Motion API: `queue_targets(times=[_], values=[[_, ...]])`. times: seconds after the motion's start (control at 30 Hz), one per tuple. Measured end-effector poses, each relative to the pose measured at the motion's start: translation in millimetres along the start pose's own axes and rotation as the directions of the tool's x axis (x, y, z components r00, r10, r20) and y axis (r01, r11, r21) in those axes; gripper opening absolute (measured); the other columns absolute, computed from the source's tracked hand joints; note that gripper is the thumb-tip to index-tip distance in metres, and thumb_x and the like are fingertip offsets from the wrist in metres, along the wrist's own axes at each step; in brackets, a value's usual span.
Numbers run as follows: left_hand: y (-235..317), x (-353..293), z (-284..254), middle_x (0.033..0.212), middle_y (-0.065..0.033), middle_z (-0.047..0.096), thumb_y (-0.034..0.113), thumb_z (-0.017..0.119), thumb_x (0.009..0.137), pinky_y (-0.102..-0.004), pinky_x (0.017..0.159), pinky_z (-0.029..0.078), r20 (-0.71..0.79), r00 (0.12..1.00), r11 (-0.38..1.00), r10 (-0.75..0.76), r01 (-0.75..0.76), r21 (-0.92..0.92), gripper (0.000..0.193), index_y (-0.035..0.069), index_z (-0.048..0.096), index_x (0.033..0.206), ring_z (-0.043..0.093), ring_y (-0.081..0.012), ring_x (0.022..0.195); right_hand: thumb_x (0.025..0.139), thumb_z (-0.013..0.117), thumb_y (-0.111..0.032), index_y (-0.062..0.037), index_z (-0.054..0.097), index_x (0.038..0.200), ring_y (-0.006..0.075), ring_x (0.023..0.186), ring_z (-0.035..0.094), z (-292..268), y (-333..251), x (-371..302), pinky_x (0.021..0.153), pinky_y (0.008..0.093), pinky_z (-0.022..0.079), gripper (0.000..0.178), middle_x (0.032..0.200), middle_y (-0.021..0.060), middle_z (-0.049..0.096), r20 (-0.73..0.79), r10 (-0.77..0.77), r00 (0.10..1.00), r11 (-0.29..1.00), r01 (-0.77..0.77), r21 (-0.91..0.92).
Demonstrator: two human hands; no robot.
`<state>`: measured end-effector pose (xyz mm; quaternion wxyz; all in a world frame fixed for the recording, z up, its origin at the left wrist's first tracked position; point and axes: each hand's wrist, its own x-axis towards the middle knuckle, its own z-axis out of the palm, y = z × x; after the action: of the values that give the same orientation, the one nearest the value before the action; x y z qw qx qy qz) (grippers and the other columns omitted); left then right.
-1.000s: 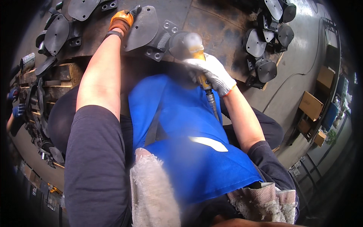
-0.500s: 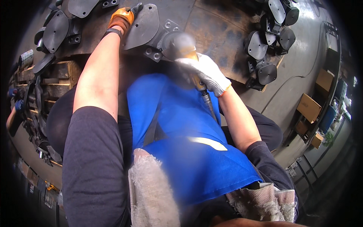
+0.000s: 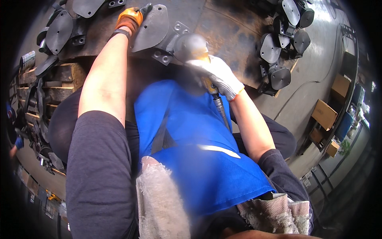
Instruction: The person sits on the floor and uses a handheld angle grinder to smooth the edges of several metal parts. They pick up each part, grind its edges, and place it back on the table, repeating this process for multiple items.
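Note:
My left hand (image 3: 130, 19), in an orange glove with dark fingertips, is closed at the left edge of a grey steel bracket (image 3: 153, 30). This bracket has a rounded flat plate with small holes, and drilled tabs to its right. In a white knit glove, my right hand (image 3: 223, 79) wraps round a yellow air grinder (image 3: 200, 53). The grinder's head rests at or just over the bracket's right part. A blurred spot hides the exact contact. From its rear end a hose (image 3: 220, 106) runs down over my blue apron (image 3: 187, 119).
The brackets lie on a dark steel table (image 3: 227, 36). More brackets (image 3: 270, 47) pile along its right edge, others (image 3: 59, 32) at the left. A wooden pallet (image 3: 63, 75) stands below left. Cardboard boxes (image 3: 324, 113) sit at far right. Another person's hand (image 3: 18, 142) shows at far left.
The bracket, my left hand and the grinder have shifted very slightly to the right in view. Both holds are the same. At far left the other person's arm has moved down.

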<state>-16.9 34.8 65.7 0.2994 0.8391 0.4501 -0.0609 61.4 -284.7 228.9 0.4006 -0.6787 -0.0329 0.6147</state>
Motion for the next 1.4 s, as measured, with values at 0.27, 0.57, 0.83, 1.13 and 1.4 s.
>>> queue_targets(times=[0.27, 0.57, 0.83, 1.13, 1.4], values=[[-3.9, 3.4, 6.0, 0.131, -0.0157, 0.064, 0.074, 0.054, 0.086, -0.0451, 0.107, 0.042, -0.022, 1.000, 1.000, 0.000, 0.001, 0.029, 0.075, 0.013, 0.066, 0.128, 0.057, -0.0368, 0.125, 0.086, 0.078, -0.032, -0.0063, 0.063, 0.088, 0.0097, 0.054, 0.054, 7.5, 16.9, 3.7, 0.050, 0.0245, 0.043, 0.030, 0.068, 0.0012, 0.059, 0.052, -0.124, 0.991, 0.989, 0.128, -0.076], [-3.7, 7.5, 9.4, 0.134, -0.0126, 0.062, 0.072, 0.053, 0.088, -0.0462, 0.110, 0.040, 0.022, 1.000, 0.999, -0.011, 0.010, 0.041, 0.069, 0.018, 0.066, 0.129, 0.055, -0.0367, 0.128, 0.083, 0.073, -0.054, -0.0078, 0.069, 0.102, 0.0128, 0.071, 0.064, 1.9, 13.8, 0.1, 0.069, 0.0292, 0.051, 0.050, 0.081, 0.0032, 0.069, 0.023, -0.010, 1.000, 0.847, 0.021, -0.532], [-10.8, 10.7, 12.9, 0.127, -0.0187, 0.066, 0.075, 0.054, 0.085, -0.0453, 0.106, 0.042, -0.027, 0.998, 0.997, 0.061, -0.060, 0.055, 0.077, 0.011, 0.068, 0.126, 0.059, -0.0400, 0.123, 0.079, 0.081, -0.048, -0.0071, 0.065, 0.088, 0.0098, 0.060, 0.056, 23.0, 6.2, -10.4, 0.056, 0.0253, 0.047, 0.045, 0.070, 0.0009, 0.061, 0.036, 0.027, 0.999, 0.941, -0.013, -0.339], [-25.0, 26.8, 24.0, 0.124, -0.0172, 0.068, 0.074, 0.051, 0.088, -0.0439, 0.105, 0.043, -0.020, 0.999, 0.998, 0.043, -0.042, 0.039, 0.075, 0.010, 0.069, 0.124, 0.060, -0.0379, 0.121, 0.081, 0.072, -0.058, -0.0090, 0.069, 0.090, 0.0099, 0.058, 0.060, 22.8, 10.9, -14.1, 0.056, 0.0254, 0.048, 0.050, 0.067, 0.0013, 0.064, 0.039, 0.001, 0.999, 0.905, 0.015, -0.425], [-19.2, 22.8, 13.8, 0.125, -0.0174, 0.067, 0.075, 0.052, 0.087, -0.0460, 0.106, 0.042, 0.030, 1.000, 1.000, -0.001, 0.002, -0.026, 0.076, 0.011, 0.068, 0.126, 0.060, -0.0386, 0.122, 0.083, 0.074, -0.049, -0.0077, 0.069, 0.093, 0.0098, 0.057, 0.059, 13.5, 21.3, -11.3, 0.055, 0.0251, 0.046, 0.043, 0.068, 0.0024, 0.064, 0.055, -0.002, 0.998, 0.982, 0.012, -0.188]])
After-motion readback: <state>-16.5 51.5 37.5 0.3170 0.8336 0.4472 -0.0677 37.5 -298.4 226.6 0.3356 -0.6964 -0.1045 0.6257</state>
